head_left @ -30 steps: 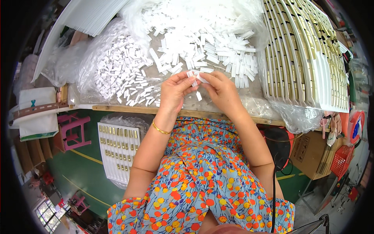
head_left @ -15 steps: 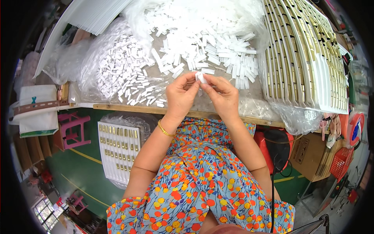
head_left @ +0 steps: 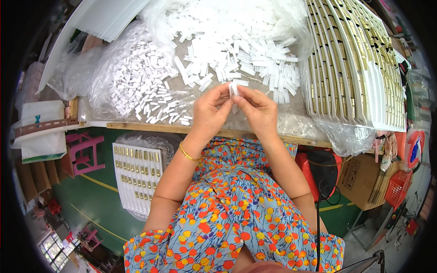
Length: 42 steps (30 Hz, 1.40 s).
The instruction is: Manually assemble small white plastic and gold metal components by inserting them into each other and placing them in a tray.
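Note:
My left hand [head_left: 212,109] and my right hand [head_left: 258,108] meet over the front of the table, fingertips pinched together. Between them they hold a small white, partly see-through plastic piece [head_left: 234,89], standing roughly upright. My fingers cover part of it, so its full shape is hidden. Just beyond my hands lies a loose heap of clear white plastic strips [head_left: 236,50]. To the left of my hands spreads a pile of small white plastic pieces [head_left: 144,84], some lying near my left hand.
White trays filled with gold-coloured pieces [head_left: 355,68] lean at the right of the table [head_left: 291,119]. Below its left front edge stands another white tray [head_left: 138,200] with rows of gold-coloured pieces. A pink stool [head_left: 86,152] is at left; a cardboard box [head_left: 359,179] stands at right.
The white plastic piece has turned more upright between my fingertips. Both hands stay almost in the same place, and the view has shifted slightly.

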Motion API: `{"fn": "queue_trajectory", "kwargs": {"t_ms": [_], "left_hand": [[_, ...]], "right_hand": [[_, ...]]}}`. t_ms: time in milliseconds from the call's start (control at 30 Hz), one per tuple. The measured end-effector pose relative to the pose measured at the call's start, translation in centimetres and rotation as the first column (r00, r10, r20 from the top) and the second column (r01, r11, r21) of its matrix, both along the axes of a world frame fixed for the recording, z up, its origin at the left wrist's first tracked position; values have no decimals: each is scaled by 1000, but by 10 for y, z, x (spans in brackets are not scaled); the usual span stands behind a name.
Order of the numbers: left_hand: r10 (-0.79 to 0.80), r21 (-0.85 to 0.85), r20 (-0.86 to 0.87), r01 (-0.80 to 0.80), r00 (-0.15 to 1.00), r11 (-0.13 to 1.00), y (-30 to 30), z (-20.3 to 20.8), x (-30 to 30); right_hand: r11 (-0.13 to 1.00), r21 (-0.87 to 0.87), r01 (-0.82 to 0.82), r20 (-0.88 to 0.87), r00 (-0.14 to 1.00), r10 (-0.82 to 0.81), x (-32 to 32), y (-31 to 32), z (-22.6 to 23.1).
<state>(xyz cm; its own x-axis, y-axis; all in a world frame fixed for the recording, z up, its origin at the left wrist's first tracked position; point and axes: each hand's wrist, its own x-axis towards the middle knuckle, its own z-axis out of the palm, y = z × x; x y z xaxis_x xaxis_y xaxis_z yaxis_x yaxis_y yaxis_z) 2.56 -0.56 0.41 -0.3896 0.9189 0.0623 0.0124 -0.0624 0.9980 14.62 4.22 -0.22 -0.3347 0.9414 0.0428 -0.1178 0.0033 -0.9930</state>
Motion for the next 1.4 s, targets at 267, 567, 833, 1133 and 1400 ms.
{"fn": "queue_trajectory", "kwargs": {"t_ms": [267,567,833,1133,1400], "left_hand": [[-51,-34,304,65,951,997,0,5,0],[117,-25,337,-115,934,993,1,5,10],[-36,7,492,37,870,999,-4,3,8],[-422,13,250,433,871,901,5,0,-25],[-618,-200,30,610,786,766,13,27,-13]], "right_hand": [[909,412,68,225,959,-174,-2,2,4],[957,280,79,182,974,-134,3,-8,26],[990,-72,-123,98,987,130,8,-10,9],[899,313,-306,478,869,129,31,3,32],[715,404,-570,744,659,105,52,8,40]]}}
